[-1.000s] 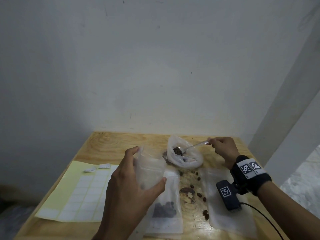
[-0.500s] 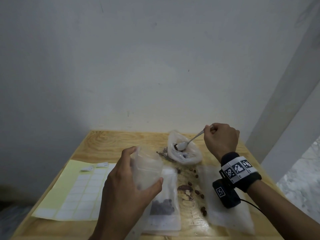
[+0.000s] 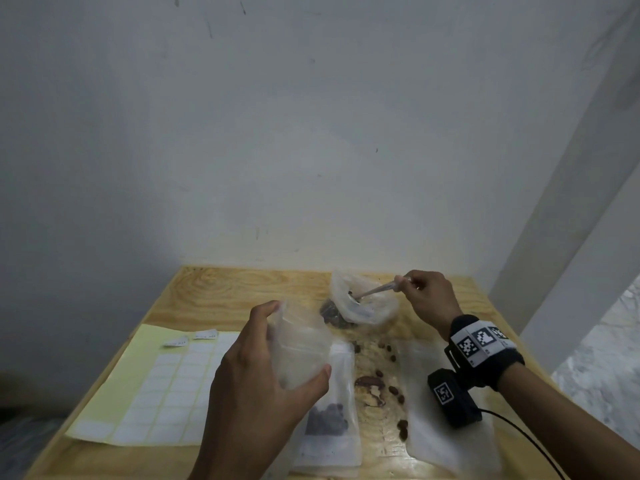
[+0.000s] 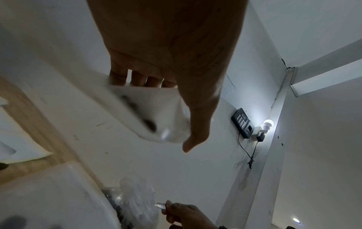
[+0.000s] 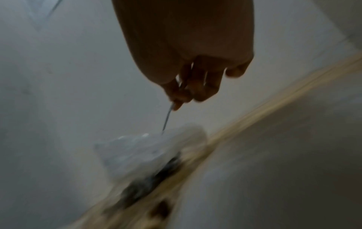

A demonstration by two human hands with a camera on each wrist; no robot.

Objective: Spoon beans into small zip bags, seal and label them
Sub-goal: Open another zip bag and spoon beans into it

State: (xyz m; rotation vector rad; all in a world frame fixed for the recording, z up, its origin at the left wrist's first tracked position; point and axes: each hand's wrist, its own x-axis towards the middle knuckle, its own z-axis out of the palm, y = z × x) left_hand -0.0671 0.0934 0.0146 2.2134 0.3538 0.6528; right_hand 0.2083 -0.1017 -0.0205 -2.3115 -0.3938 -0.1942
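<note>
My left hand grips a small clear zip bag upright above the table, thumb on one side and fingers on the other; a few dark beans lie in its bottom. My right hand pinches the handle of a metal spoon, whose bowl dips into the crumpled plastic bag of beans at the back of the table. In the right wrist view the spoon points down into that bag, all blurred.
A filled zip bag lies flat under my left hand, another flat bag at the right. Loose beans are scattered between them. A yellow sheet of white labels lies at the left. The wall stands close behind the wooden table.
My right hand has lowered and turned the spoon, so its bowl sits deeper in the bean bag. My left hand keeps the small bag almost still.
</note>
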